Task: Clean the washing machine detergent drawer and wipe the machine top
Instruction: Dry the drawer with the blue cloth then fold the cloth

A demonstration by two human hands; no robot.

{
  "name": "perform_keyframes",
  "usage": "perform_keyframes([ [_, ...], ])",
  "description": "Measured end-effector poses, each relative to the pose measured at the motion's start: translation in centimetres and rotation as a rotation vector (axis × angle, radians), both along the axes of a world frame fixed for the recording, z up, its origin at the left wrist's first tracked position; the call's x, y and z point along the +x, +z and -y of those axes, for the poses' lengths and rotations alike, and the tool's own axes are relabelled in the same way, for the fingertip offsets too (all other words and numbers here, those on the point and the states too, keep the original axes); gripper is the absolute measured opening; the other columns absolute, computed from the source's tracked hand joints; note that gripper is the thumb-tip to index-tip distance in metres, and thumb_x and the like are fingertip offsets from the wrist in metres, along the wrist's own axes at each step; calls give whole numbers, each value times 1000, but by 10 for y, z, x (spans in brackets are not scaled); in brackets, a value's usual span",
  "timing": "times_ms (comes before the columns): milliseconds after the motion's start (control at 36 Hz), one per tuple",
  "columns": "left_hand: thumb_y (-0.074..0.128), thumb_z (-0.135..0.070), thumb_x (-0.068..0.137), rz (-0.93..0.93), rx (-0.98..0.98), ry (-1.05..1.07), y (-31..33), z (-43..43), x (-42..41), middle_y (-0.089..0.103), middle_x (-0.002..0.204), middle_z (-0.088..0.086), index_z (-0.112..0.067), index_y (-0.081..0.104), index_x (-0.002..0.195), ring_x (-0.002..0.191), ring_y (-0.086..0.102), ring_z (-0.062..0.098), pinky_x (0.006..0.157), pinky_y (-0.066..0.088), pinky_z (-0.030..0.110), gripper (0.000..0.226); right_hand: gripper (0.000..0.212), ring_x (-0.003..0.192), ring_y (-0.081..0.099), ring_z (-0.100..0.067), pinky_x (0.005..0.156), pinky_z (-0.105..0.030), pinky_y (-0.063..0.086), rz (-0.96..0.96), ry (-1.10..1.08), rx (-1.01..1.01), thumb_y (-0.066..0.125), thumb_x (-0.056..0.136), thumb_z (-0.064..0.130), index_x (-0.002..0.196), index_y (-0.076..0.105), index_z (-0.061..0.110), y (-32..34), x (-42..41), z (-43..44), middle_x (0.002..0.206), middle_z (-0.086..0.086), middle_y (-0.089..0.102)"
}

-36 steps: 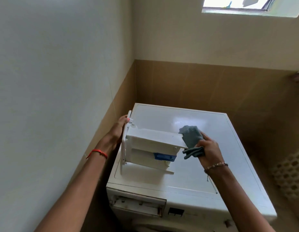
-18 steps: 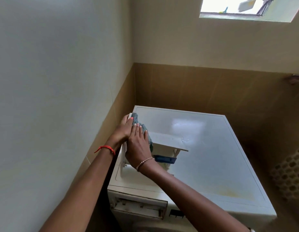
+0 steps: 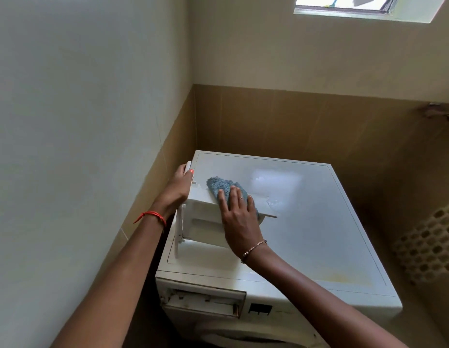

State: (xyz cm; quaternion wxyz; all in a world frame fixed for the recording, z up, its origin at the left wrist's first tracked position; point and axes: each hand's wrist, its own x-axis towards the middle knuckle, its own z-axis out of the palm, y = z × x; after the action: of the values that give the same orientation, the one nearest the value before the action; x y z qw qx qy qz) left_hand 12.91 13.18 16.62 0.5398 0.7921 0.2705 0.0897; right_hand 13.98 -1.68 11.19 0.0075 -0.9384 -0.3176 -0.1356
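Observation:
The white detergent drawer (image 3: 202,217) stands on its side on the washing machine top (image 3: 319,222), near the left edge. My left hand (image 3: 178,188) grips the drawer's front panel at its upper end. My right hand (image 3: 237,214) lies flat on a grey-blue cloth (image 3: 222,188), pressing it onto the drawer's upward-facing side. The fingers are spread over the cloth. The drawer's far end sticks out from under the cloth to the right.
The empty drawer slot (image 3: 202,301) gapes in the machine's front at top left. Walls close in on the left and behind. A perforated basket (image 3: 429,247) stands at the right. A window (image 3: 364,6) is high on the back wall.
My right hand has slid the cloth rightward along the drawer's side from the front panel end. A second ago the hand and cloth were at the drawer's right end. My left hand kept its hold.

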Motion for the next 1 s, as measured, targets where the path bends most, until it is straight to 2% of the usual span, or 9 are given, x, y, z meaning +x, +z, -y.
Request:
perform_keyframes([
  [250,27,-25,103,-12,-16,6,2,4,-1,47,135,11,-16,29,145,101,44,16,84,36,28,43,76,101,63,-42,68,-44,55,-33,-122,116,74,45,-12,119,60,0,-8,13,58,115,-27,61],
  [333,30,-27,102,-43,-50,39,-3,0,2,53,118,8,-13,35,141,94,47,17,79,37,28,42,61,91,62,-38,64,-36,51,-408,-169,437,54,67,-17,126,50,1,4,14,80,113,-23,60],
  [417,31,-34,99,-118,-152,35,-6,-4,2,56,88,4,-7,52,119,75,50,16,72,39,31,39,23,48,57,-32,44,-33,43,-990,-442,892,39,86,-8,101,57,-6,16,32,100,77,-28,59],
  [472,31,-41,98,-143,-258,6,-4,-7,2,57,99,6,-11,55,110,86,53,19,82,41,34,41,30,42,56,-34,48,-34,38,-1148,-516,1075,30,84,-12,96,57,-13,13,46,111,67,-30,57],
  [556,34,-58,92,-194,-346,14,3,-17,8,59,109,12,-15,53,117,99,57,28,99,42,42,53,29,47,58,-37,47,-35,42,-1198,-484,1169,33,81,-16,99,56,-16,22,53,111,69,-31,58],
  [639,35,-55,94,-197,-333,4,7,-18,15,56,82,4,-20,51,84,75,55,21,87,46,38,39,41,62,60,-45,56,-41,48,-1263,-422,1234,28,71,-21,98,56,-12,31,59,100,83,-31,55],
  [722,34,-45,99,-195,-284,-12,6,-16,19,55,79,2,-22,47,85,71,55,19,76,44,34,30,31,69,57,-48,65,-47,43,-1218,-416,1178,30,75,-16,90,56,-9,36,65,85,87,-32,52],
  [861,31,-55,95,-163,-251,-28,0,-29,12,43,143,8,-25,38,139,129,43,28,112,28,46,54,33,69,45,-44,64,-46,38,-1187,-412,1224,32,61,-14,86,53,-15,32,71,79,88,-25,43],
  [1000,34,-65,87,90,-165,-147,-3,-16,-16,41,141,-3,-18,40,138,117,48,15,95,39,28,69,55,60,54,-50,44,-41,52,-1222,-289,1359,27,70,-19,106,62,3,17,64,92,97,-27,59],
])
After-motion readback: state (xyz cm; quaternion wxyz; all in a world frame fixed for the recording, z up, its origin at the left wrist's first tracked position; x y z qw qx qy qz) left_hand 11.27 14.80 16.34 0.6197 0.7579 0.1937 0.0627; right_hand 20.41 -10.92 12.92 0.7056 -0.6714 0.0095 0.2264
